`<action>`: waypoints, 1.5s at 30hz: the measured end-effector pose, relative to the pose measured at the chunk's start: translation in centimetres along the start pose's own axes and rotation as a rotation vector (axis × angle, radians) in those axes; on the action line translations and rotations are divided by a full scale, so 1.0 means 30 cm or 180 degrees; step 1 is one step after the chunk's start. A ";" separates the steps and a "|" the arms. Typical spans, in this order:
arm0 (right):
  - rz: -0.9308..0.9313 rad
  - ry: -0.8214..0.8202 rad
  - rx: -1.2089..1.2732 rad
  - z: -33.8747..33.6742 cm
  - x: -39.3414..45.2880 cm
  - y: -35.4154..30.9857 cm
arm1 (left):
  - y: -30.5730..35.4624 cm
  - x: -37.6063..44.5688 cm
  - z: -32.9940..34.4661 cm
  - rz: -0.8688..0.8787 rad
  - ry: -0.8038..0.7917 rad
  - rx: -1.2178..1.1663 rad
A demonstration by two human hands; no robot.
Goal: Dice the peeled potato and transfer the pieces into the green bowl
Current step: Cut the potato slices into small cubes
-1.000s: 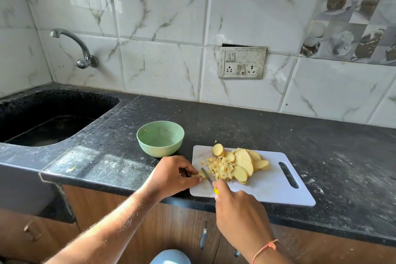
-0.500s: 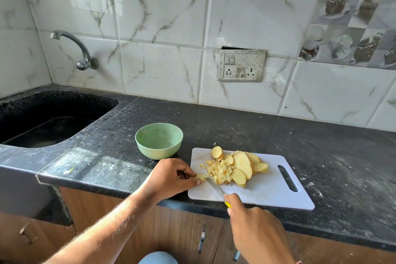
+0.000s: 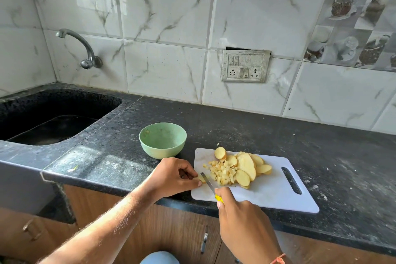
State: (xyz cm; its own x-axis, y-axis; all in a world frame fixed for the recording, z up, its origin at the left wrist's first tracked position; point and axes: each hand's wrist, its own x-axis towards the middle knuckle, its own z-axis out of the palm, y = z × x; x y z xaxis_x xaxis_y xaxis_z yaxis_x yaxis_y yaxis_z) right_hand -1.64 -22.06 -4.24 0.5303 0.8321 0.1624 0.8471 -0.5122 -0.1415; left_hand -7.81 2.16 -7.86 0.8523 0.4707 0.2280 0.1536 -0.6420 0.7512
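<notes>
The green bowl [image 3: 162,140] sits near the bench's [image 3: 321,156] front edge, beside the sink [image 3: 53,118]. The left hand [image 3: 173,177] pinches a potato piece [image 3: 201,178]; the right hand [image 3: 246,227] grips the knife [image 3: 209,184] on the white board [image 3: 278,195].

Left hand [image 3: 174,174] pinches a potato strip [image 3: 201,178] on the cutting board [image 3: 278,197]; right hand [image 3: 244,223] grips the knife [image 3: 209,184].

I stand in a home kitchen. Evidence: black speckled stone counter [image 3: 278,141] across the middle of the frame; recessed sink [image 3: 49,118] at left with a wall-mounted tap [image 3: 83,49] above it; marble-look wall tiles [image 3: 162,6], some at upper right printed with cups; switch-and-socket plate [image 3: 245,66] at centre; wooden cabinet doors [image 3: 182,231] along the bottom.
</notes>
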 end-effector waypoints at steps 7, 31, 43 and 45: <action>-0.0096 -0.0094 -0.0207 0.012 0.038 -0.018 | 0.000 0.002 -0.001 -0.0008 0.0008 0.0048; -0.0042 0.0094 -0.0014 0.012 -0.005 0.038 | 0.000 -0.001 0.004 -0.0007 0.0107 -0.0009; -0.0001 0.0150 0.0065 -0.007 0.009 0.017 | -0.006 0.002 -0.001 0.0009 0.0082 0.0006; -0.0022 0.0102 0.0084 -0.011 0.007 0.004 | -0.007 0.003 0.000 0.0039 0.0067 0.0013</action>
State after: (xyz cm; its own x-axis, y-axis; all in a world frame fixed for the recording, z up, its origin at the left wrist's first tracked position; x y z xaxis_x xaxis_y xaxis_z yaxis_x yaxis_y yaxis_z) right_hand -1.41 -22.02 -3.91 0.5257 0.8281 0.1947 0.8497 -0.5004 -0.1659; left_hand -7.78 2.34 -7.99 0.8434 0.4754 0.2504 0.1452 -0.6503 0.7457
